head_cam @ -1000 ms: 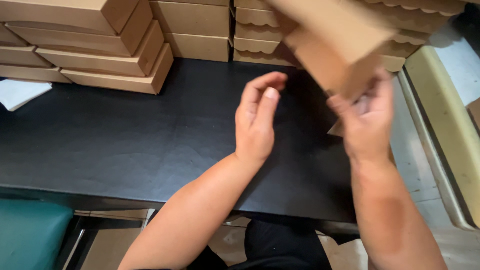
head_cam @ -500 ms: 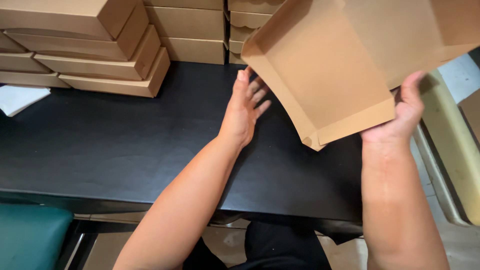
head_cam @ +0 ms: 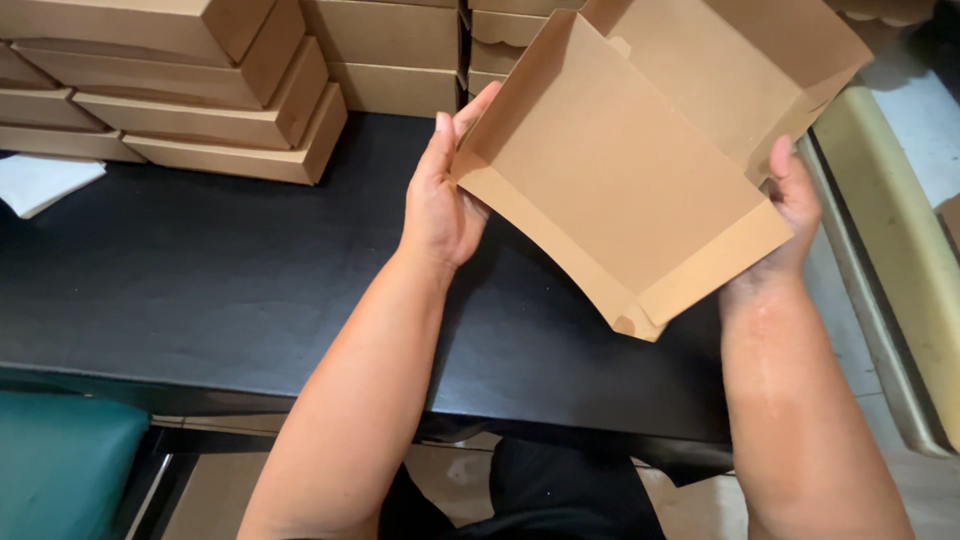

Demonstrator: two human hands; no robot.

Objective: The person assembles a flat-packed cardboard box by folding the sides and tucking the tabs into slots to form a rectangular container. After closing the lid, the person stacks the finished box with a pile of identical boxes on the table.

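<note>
A brown cardboard box point(head_cam: 640, 170), unfolded and half formed, is held up over the black table point(head_cam: 200, 290) between both hands. My left hand point(head_cam: 440, 200) presses flat against the box's left wall with its fingers upward. Along the right side, my right hand point(head_cam: 785, 215) grips the box from beneath, thumb on the wall. The box's open inside faces me, tilted, its lid part at the upper right.
Stacks of finished brown boxes point(head_cam: 220, 90) line the table's far edge, with more behind the held box. A white paper point(head_cam: 40, 182) lies at the far left. A teal seat point(head_cam: 60, 470) is at lower left, a pale yellow ledge point(head_cam: 890, 250) to the right.
The box has opened out and come lower toward me. My left hand rose from the table to the box's left wall; my right hand shifted along the right side.
</note>
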